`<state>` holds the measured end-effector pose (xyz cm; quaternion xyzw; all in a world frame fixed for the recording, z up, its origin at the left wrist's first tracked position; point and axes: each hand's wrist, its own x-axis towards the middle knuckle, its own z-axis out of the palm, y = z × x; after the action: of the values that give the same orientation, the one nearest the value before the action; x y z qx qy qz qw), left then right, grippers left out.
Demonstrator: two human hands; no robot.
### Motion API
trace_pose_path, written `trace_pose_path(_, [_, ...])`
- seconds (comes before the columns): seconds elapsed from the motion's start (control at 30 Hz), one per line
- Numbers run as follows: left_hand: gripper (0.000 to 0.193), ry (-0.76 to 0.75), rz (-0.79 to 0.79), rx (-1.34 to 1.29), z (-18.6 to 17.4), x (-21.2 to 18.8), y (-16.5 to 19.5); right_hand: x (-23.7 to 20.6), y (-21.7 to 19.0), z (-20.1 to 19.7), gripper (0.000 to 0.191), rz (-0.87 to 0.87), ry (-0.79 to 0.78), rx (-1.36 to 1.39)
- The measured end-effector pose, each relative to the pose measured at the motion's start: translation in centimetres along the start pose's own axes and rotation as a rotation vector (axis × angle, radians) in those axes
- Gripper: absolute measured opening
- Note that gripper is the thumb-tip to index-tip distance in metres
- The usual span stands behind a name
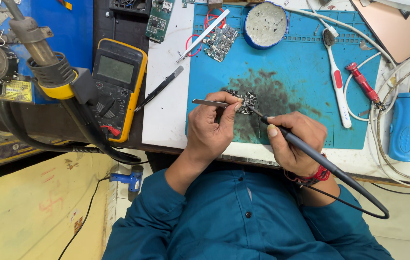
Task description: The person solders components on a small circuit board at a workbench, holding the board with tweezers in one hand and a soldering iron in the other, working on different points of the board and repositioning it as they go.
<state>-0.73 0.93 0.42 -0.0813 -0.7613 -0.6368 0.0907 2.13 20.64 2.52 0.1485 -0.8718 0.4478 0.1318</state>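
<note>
Teal shirt sleeves nearest. Left hand point(208, 129) grip pinching metal tweezers point(210, 102); right hand point(294, 142) grip closed around black soldering iron point(311, 151), tip touching small dark circuit board point(245, 100) on blue silicone mat point(301, 67) atop white surface point(166, 110).

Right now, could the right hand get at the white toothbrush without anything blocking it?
Probably yes: the toothbrush lies in the open on the blue mat, but the right hand holds a soldering iron.
</note>
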Motion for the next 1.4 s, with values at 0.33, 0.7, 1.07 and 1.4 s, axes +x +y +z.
trace_pose_path(0.33, [0.007, 0.010, 0.002, -0.010, 0.04, -0.06, -0.03, 0.14, -0.05, 0.02, 0.007, -0.003, 0.005, 0.003])
trace_pose_path(0.7, [0.007, 0.005, -0.009, -0.028, 0.06, -0.04, -0.06, 0.20, -0.15, 0.00, 0.007, 0.009, 0.011, 0.001])
trace_pose_path(1.07, [0.007, 0.008, -0.010, -0.034, 0.10, -0.01, -0.03, 0.26, -0.22, -0.07, 0.007, 0.009, 0.010, -0.015])
trace_pose_path(1.4, [0.007, 0.006, -0.009, -0.031, 0.05, -0.08, -0.10, -0.22, 0.19, 0.00, 0.006, 0.000, 0.074, -0.009])
